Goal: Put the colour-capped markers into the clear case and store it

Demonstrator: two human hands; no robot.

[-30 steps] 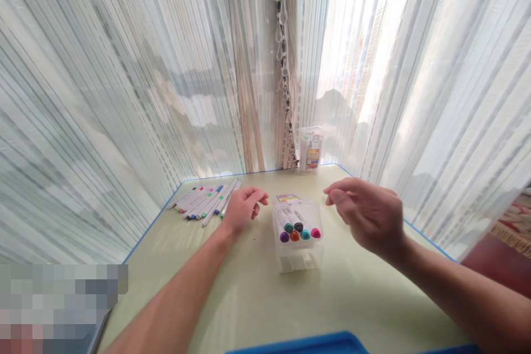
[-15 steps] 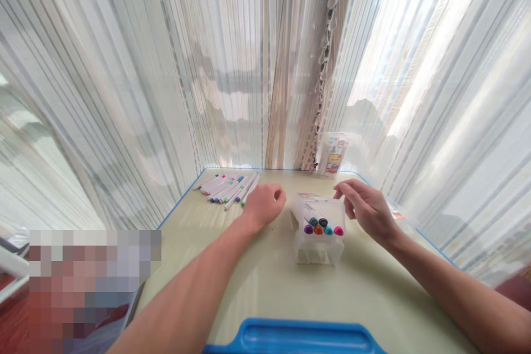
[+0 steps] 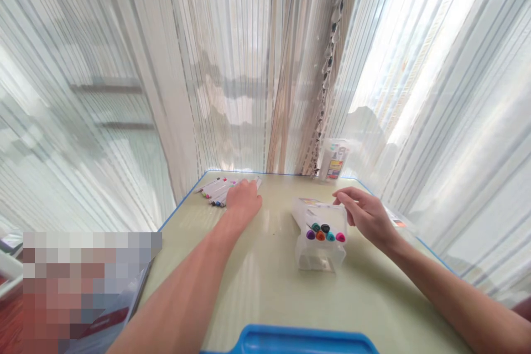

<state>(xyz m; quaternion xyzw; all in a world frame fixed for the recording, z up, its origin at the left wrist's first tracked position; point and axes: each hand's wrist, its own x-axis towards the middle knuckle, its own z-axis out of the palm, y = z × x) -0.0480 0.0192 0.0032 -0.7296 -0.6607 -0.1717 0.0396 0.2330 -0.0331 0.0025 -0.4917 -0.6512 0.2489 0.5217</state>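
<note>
My left hand (image 3: 244, 200) is over a spread of white markers (image 3: 213, 191) with coloured ends at the far left of the table. Its back faces me and hides the fingertips, so whether it grips a marker does not show. A clear plastic marker case (image 3: 321, 257) stands right of the middle, tilted, with several markers (image 3: 324, 235) inside. Their purple, orange, teal, pink, green and black ends face me. Bent fingers of my right hand (image 3: 360, 210) are at the case's upper right rim, thumb and forefinger close together.
Another clear plastic container (image 3: 334, 161) with a printed label stands at the back right edge. Behind my right hand lies a flat clear piece with an orange mark (image 3: 398, 220). A blue tray-like edge (image 3: 307, 341) runs along the front. Striped curtains (image 3: 232, 66) surround the table.
My left hand has moved left and away from me, from beside the markers to over them. My right hand stays by the case. The view has shifted slightly.
</note>
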